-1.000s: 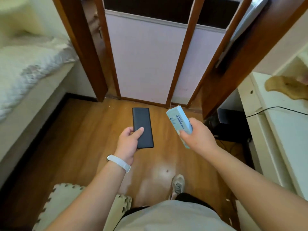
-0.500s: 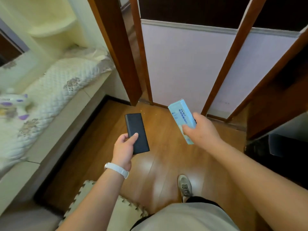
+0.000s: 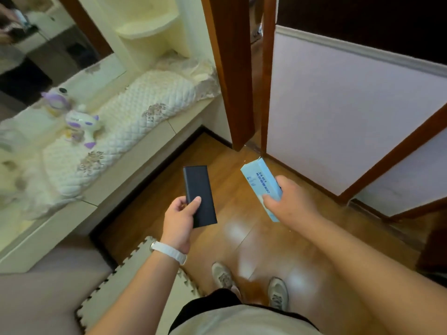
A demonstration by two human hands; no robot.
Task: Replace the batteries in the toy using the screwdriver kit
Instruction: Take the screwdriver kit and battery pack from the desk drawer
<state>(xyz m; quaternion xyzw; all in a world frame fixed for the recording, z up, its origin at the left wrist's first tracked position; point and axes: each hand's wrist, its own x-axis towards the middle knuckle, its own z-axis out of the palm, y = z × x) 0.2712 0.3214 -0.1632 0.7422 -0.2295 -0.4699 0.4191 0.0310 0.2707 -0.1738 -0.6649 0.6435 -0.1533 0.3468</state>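
Beside the bed [image 3: 135, 151], you are carrying supplies: your left hand [image 3: 180, 221] is pinching a dark flat case [image 3: 198, 189], and your right hand [image 3: 292, 204] has its fingers wrapping a light-blue box [image 3: 257, 180]. The purple-and-white toy [image 3: 82, 122] is lying on the quilt [image 3: 150, 100]; next, likely, you are setting both down beside it.

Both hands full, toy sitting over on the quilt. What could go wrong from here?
1. The left hand holds the dark case by one long edge, thumb on top; it could slip onto the wood floor.
2. The right hand grips the light blue box, so neither hand is free for the toy on the quilt.
3. The foam mat edge lies by the shoes: possible trip.
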